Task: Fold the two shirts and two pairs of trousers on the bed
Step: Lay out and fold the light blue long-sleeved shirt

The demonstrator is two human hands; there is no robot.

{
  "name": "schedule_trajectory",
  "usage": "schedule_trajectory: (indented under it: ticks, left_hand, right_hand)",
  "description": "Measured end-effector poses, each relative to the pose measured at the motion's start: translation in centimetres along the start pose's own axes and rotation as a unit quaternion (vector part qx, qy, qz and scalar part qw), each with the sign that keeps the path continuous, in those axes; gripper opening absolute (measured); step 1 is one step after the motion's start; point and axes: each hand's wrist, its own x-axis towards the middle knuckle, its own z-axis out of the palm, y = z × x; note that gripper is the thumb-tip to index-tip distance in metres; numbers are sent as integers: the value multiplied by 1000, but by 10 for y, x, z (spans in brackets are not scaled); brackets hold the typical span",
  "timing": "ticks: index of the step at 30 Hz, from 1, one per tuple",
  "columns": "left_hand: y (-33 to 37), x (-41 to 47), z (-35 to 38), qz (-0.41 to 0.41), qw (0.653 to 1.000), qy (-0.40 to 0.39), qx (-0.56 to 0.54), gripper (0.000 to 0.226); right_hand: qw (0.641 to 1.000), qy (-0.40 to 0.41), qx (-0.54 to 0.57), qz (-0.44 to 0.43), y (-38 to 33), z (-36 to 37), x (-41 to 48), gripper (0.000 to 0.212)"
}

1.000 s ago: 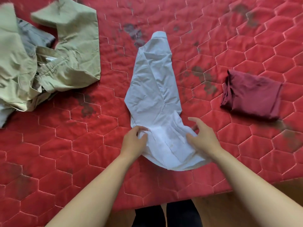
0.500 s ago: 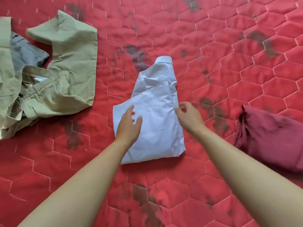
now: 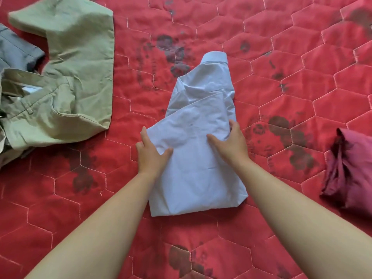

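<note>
View from above of a bed (image 3: 281,97) covered in a red quilt stitched in hexagons, with dark blotches scattered over the fabric.

At the centre of the frame lies a white shirt (image 3: 197,174) of thin, creased cotton. It is folded into a narrow shape, wide and squared off at the lower end and tapering to the stiff collar (image 3: 215,57) at the upper end. A flap is folded up over its lower half.

Two bare forearms reach in from the bottom corners. The left hand (image 3: 150,153) holds the flap's left edge, its grip clamped on the cloth with the thumb on top and the fingers running alongside. The right hand (image 3: 231,143) has its grip clamped on the right edge, thumb on top and fingers curled over the side.

At the upper left is a rumpled pair of khaki trousers (image 3: 80,67) in heavier cloth, unfolded and cut off by the left edge. A grey garment (image 3: 14,51) shows from under them, mostly hidden, so its kind is hard to tell.

At the right edge sits a maroon shirt (image 3: 350,172), a soft wrinkled bundle, partly out of frame.
</note>
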Motion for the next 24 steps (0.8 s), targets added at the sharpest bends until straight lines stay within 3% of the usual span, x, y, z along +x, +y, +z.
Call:
schedule_trajectory:
  ticks: [7,11,16,19,24]
  left_hand:
    - [-23,-50,16,33,998,-48,26,68]
    - [-49,-105,18,20,994,-101,25,72]
    - [-53,-135,5,4,1000,-15,-27,74]
    - [-44,-136,0,3,998,-6,-55,72]
    - [-15,-119,-9,72,992,38,-101,66]
  right_hand:
    - [998,-15,15,57,27,2,-54,35]
    - [994,-61,-18,87,57,-16,-104,34]
    - [998,-17,-41,41,61,-33,-127,28]
    - [1000,-13,-1,20,51,-40,-126,31]
    - [995,43,85,-5,29,-50,-113,20]
